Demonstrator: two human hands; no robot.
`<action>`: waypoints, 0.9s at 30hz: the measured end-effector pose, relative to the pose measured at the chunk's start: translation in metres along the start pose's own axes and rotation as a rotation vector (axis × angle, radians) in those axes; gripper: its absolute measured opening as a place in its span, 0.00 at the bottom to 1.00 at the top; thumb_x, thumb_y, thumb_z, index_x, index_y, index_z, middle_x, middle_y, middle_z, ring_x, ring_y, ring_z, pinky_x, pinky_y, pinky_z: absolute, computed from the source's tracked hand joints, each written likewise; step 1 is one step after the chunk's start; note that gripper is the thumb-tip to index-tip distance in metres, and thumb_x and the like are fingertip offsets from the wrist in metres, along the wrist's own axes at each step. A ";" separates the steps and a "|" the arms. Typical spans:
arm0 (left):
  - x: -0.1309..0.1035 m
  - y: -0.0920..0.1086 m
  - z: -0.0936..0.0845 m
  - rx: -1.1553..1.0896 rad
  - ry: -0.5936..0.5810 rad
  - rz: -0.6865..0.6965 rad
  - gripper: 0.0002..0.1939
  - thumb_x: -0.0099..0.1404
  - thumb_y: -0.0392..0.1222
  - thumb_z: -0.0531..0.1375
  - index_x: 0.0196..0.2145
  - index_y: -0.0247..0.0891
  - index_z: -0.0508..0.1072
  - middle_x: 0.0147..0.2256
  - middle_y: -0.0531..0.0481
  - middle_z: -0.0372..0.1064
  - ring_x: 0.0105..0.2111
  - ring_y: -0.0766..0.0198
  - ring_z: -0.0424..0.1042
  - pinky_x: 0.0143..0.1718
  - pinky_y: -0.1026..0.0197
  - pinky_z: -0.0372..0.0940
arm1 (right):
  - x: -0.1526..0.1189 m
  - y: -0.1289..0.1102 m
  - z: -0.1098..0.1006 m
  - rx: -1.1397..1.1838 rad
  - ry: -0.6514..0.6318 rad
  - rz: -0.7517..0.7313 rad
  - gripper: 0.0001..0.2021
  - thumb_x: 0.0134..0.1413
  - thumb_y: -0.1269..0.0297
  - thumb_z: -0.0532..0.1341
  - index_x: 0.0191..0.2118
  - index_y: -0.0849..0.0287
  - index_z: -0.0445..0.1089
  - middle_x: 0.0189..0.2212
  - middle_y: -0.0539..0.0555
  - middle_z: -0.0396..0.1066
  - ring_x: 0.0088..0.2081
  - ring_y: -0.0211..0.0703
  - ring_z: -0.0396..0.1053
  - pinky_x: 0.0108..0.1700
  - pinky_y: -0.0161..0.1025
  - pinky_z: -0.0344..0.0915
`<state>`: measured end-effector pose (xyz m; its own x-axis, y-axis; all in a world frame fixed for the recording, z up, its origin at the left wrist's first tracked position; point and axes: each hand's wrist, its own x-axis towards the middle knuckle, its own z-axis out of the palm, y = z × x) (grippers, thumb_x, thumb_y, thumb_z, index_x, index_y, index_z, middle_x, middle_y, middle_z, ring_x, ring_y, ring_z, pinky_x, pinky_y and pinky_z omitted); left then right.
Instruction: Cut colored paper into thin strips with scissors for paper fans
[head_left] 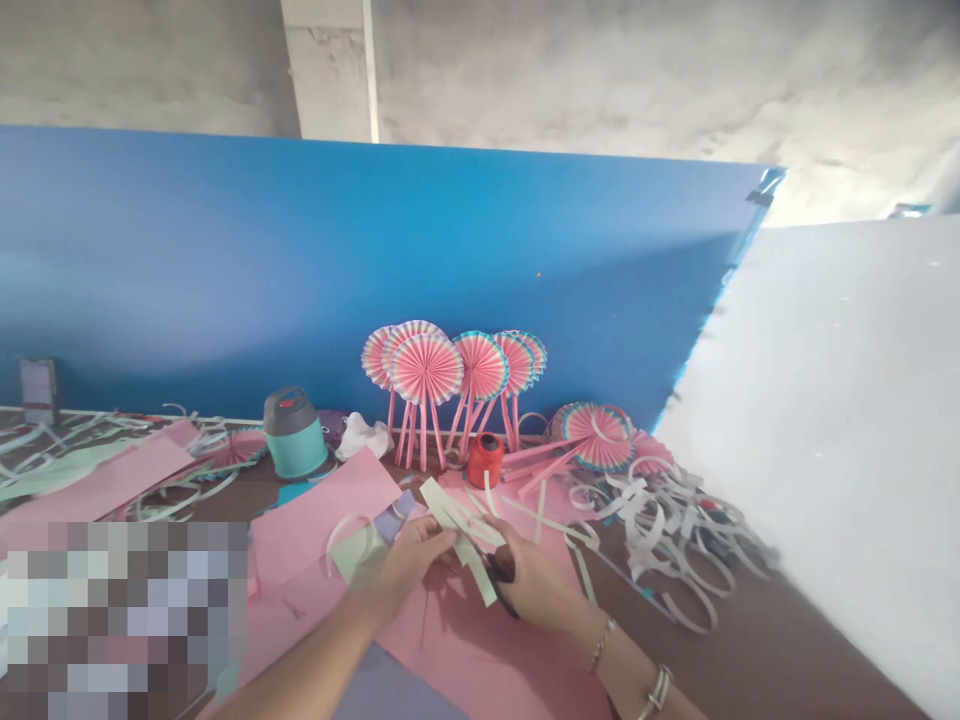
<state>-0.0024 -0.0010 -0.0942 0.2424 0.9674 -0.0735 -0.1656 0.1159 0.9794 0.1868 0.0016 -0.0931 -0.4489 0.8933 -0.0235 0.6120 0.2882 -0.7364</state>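
My left hand (421,552) pinches pale green paper strips (478,580) above pink sheets on the table. From the right, my right hand (529,580) is closed round black-handled scissors (501,582), whose blades lie at the strips. The strips cross one another between my two hands. Under them spreads a large pink sheet (465,650). Just left of my left hand lie a pale green piece (356,550) and a small purple piece (396,515). A red spool (486,460) stands right behind my hands.
Pink pleated paper fans (426,370) lean against the blue board (300,250). A teal and grey container (295,440) stands at the back left. White paper curls (667,540) heap up on the right; more strips and pink sheets (142,465) lie left.
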 end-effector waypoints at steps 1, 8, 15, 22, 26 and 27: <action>0.000 0.000 0.000 0.004 -0.003 0.000 0.16 0.53 0.50 0.63 0.31 0.32 0.75 0.25 0.44 0.75 0.23 0.63 0.71 0.29 0.62 0.65 | 0.000 0.000 0.000 0.008 -0.002 0.002 0.32 0.50 0.66 0.57 0.61 0.62 0.48 0.16 0.41 0.57 0.21 0.37 0.58 0.23 0.32 0.47; 0.000 -0.001 0.000 0.010 -0.021 0.013 0.16 0.55 0.49 0.61 0.31 0.31 0.76 0.26 0.43 0.76 0.25 0.62 0.71 0.30 0.62 0.65 | 0.000 0.005 0.004 0.081 0.021 -0.026 0.42 0.48 0.70 0.57 0.65 0.63 0.31 0.17 0.41 0.58 0.21 0.37 0.57 0.23 0.33 0.48; 0.000 -0.001 0.000 -0.004 -0.012 0.013 0.16 0.53 0.50 0.63 0.30 0.32 0.75 0.25 0.44 0.75 0.23 0.63 0.71 0.29 0.62 0.65 | 0.001 0.007 0.006 0.037 0.050 -0.012 0.42 0.48 0.72 0.56 0.65 0.62 0.32 0.16 0.40 0.57 0.21 0.37 0.57 0.24 0.33 0.50; 0.001 -0.003 -0.001 -0.014 0.010 -0.003 0.17 0.52 0.51 0.63 0.30 0.32 0.74 0.24 0.44 0.75 0.22 0.62 0.71 0.28 0.62 0.66 | 0.002 0.009 0.007 0.056 0.028 -0.027 0.44 0.44 0.75 0.57 0.65 0.60 0.33 0.17 0.40 0.58 0.21 0.36 0.57 0.23 0.32 0.50; 0.001 -0.003 -0.001 -0.005 0.010 -0.007 0.18 0.51 0.53 0.63 0.29 0.32 0.74 0.23 0.44 0.74 0.22 0.62 0.71 0.28 0.62 0.65 | 0.003 0.010 0.008 0.104 0.026 -0.033 0.43 0.45 0.74 0.57 0.65 0.61 0.33 0.16 0.40 0.57 0.20 0.35 0.55 0.22 0.31 0.49; 0.001 -0.003 -0.001 -0.002 0.009 -0.002 0.18 0.51 0.53 0.64 0.28 0.32 0.74 0.23 0.45 0.74 0.22 0.63 0.71 0.28 0.62 0.65 | 0.003 0.010 0.008 0.117 0.024 -0.036 0.43 0.46 0.74 0.57 0.65 0.61 0.34 0.16 0.40 0.57 0.20 0.35 0.54 0.22 0.31 0.48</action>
<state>-0.0026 0.0001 -0.0971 0.2336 0.9693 -0.0771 -0.1669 0.1181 0.9789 0.1865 0.0041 -0.1063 -0.4528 0.8914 0.0190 0.5152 0.2790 -0.8104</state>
